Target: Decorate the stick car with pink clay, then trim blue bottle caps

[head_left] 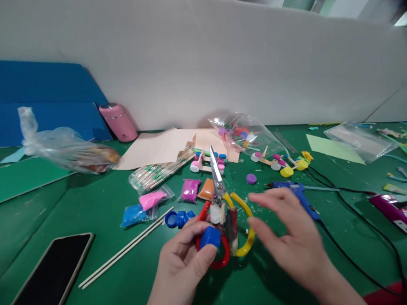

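Note:
My left hand pinches a blue bottle cap between thumb and fingers. Just behind it are scissors with one red and one yellow handle, blades pointing away; the left hand covers part of the red loop. My right hand is open, thumb and fingers apart, beside the yellow loop. I cannot tell whether its thumb touches that loop. A white cap and a dark red-ended tool sit among the handles. More blue caps lie just past my left hand.
Left are a phone, two wooden sticks and clay packets. Right are a blue glue gun, its black cord and a purple power strip. Small wheeled stick models, bagged sticks and a pink cup stand behind.

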`<state>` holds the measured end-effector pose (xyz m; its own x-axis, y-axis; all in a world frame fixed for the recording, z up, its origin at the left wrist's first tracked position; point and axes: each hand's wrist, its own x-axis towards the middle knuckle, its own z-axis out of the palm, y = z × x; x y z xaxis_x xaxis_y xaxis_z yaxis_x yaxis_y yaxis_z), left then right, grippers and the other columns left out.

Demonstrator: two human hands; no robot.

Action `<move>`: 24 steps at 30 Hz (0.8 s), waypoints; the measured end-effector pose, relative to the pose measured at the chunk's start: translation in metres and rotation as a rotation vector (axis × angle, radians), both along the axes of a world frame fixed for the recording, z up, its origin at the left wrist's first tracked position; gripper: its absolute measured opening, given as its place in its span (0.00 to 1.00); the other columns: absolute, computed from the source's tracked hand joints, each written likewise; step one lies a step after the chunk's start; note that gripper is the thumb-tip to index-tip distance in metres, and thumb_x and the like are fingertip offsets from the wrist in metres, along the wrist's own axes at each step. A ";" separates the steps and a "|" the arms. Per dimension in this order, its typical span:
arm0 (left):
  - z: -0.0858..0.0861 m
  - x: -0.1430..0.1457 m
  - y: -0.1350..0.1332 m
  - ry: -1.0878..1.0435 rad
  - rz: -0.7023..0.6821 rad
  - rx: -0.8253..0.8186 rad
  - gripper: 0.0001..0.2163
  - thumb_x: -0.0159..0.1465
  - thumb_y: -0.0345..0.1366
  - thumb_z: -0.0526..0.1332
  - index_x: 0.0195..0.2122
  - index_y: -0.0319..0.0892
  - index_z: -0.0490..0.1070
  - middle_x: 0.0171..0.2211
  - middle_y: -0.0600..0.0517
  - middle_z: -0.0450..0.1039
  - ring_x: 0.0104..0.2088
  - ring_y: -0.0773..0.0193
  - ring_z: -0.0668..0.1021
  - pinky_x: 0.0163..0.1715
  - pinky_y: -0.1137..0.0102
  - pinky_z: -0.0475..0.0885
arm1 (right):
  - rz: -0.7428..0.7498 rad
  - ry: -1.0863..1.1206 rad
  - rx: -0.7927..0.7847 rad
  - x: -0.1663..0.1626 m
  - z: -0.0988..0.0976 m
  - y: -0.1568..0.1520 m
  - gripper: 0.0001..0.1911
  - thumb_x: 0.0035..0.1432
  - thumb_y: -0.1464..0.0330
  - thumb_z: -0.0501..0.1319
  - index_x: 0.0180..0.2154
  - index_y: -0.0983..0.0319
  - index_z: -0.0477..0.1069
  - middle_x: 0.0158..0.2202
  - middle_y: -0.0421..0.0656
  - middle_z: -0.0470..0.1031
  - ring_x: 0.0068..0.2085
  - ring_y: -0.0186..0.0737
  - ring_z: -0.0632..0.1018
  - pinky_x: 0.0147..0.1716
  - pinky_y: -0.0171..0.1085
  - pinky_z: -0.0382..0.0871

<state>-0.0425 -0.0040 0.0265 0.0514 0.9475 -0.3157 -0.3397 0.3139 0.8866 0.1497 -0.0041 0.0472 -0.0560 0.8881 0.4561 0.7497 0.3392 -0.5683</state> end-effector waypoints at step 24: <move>-0.004 0.018 -0.021 0.292 -0.070 0.161 0.11 0.46 0.41 0.65 0.32 0.46 0.73 0.46 0.48 0.66 0.46 0.53 0.70 0.38 0.67 0.71 | 0.104 0.451 -0.515 -0.036 -0.014 0.014 0.07 0.52 0.73 0.54 0.36 0.62 0.66 0.29 0.40 0.71 0.28 0.32 0.72 0.28 0.32 0.69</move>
<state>-0.0241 -0.0251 0.0225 0.0480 0.9837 -0.1735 -0.0469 0.1758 0.9833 0.1133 0.0100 0.0329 -0.0568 0.9981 -0.0237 0.3804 -0.0004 -0.9248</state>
